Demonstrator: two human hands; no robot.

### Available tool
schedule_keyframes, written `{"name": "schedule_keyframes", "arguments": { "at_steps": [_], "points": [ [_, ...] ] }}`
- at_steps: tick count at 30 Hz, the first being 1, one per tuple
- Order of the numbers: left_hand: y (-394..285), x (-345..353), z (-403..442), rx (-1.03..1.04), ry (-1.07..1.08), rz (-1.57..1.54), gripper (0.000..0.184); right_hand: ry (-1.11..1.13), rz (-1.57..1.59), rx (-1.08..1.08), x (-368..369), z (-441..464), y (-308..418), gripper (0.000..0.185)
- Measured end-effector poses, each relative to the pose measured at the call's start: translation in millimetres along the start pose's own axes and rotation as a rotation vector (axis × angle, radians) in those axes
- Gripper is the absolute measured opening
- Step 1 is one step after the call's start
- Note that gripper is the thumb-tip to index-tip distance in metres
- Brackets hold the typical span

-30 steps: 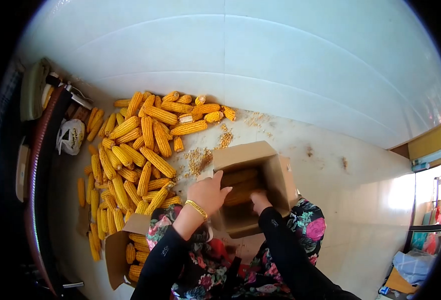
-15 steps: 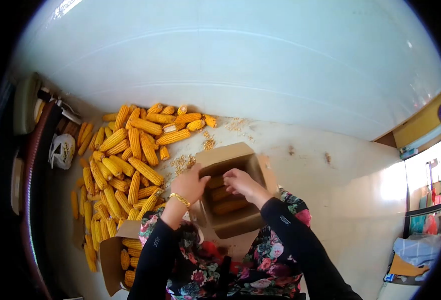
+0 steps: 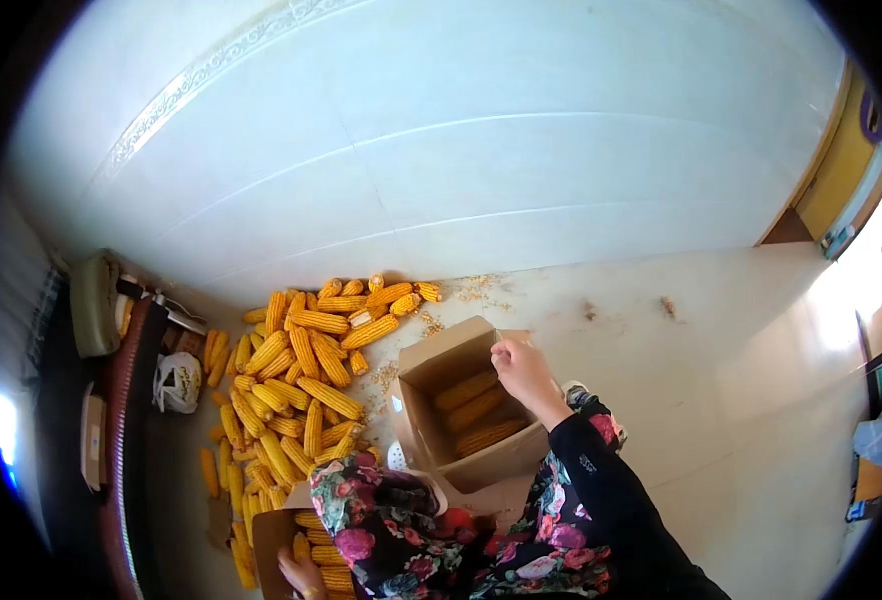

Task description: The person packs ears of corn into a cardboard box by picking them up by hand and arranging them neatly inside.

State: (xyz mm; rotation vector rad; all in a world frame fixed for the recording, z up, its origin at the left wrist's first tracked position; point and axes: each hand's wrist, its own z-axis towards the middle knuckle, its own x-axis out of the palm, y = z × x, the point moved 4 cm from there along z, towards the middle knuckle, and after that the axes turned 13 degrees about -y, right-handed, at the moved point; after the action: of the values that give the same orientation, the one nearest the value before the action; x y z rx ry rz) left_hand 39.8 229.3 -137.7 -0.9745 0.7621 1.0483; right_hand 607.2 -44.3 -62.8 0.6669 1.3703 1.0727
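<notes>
An open cardboard box (image 3: 423, 362) stands between my knees, with several corn cobs (image 3: 473, 405) lying side by side on its bottom. My right hand (image 3: 523, 372) is at the box's upper right edge, fingers bent together; whether they pinch the rim is unclear. At the lower left, my left hand (image 3: 303, 572) reaches into a second cardboard box (image 3: 269, 535) that holds stacked cobs (image 3: 327, 553). Its fingers lie beside a cob, and whether they grip it cannot be made out.
A large heap of cobs (image 3: 286, 400) covers the floor on the left, with loose kernels (image 3: 386, 376) beside it. A white plastic bag (image 3: 177, 382) lies near dark furniture at the far left. The pale wall (image 3: 461, 170) runs behind.
My left hand has left the middle box and moved down left into the second box. My right hand has risen from inside the middle box to its edge. The view has shifted.
</notes>
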Motion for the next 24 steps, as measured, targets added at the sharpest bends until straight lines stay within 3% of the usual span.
{"name": "schedule_keyframes", "arguments": {
  "at_steps": [1, 2, 4, 11, 24],
  "points": [
    [31.8, 10.0, -21.8, -0.117, 0.075, 0.224, 0.053, 0.018, -0.024, -0.02, -0.8, -0.8, 1.4, 0.015],
    [49.5, 16.9, -47.0, -0.052, 0.395, 0.517, 0.034, 0.035, -0.05, -0.042, -1.1, -1.0, 1.8, 0.016],
    [57.1, 40.4, -74.8, -0.094, 0.534, 0.614, 0.034, 0.035, -0.049, -0.026, -2.3, -1.5, 3.4, 0.016],
    [36.7, 73.6, -74.9, -0.128, 0.604, 0.57, 0.035, 0.078, -0.173, 0.029, -2.7, 0.1, 3.4, 0.019],
    [41.3, 79.5, -62.9, -0.161, 0.61, 0.498, 0.04, 0.032, -0.117, -0.04, 0.7, 12.3, -15.2, 0.016]
  ]
}}
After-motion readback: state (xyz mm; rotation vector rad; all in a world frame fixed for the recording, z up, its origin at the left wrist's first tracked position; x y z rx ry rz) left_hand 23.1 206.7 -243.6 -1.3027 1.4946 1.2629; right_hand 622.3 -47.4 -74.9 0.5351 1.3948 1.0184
